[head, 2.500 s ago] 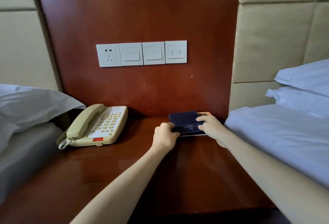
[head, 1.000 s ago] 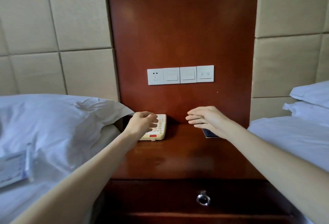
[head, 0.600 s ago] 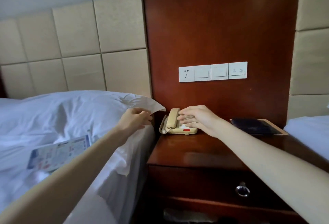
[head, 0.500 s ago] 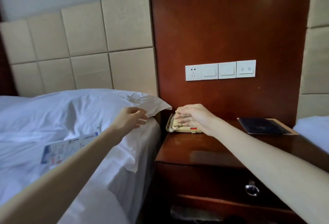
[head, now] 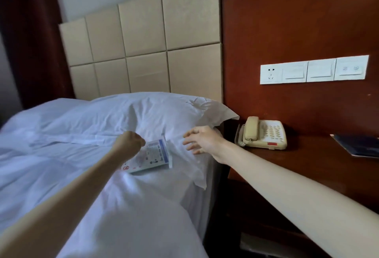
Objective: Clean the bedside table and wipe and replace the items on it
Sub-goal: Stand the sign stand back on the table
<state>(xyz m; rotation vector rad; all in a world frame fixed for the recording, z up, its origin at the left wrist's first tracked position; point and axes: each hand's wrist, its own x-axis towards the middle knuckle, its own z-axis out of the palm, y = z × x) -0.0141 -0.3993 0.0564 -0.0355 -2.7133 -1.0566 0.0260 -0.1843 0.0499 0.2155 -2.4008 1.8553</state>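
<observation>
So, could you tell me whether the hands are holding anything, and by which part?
The right hand holds nothing, fingers spread. The left hand is curled at the upper left corner of the printed card, but a grip cannot be told.

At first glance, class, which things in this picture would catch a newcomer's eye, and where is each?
Two bare arms reach over the white bed: the left hand curled beside a printed card on the sheet, the right hand spread open just right of it. A beige telephone sits on the dark wooden bedside table.
</observation>
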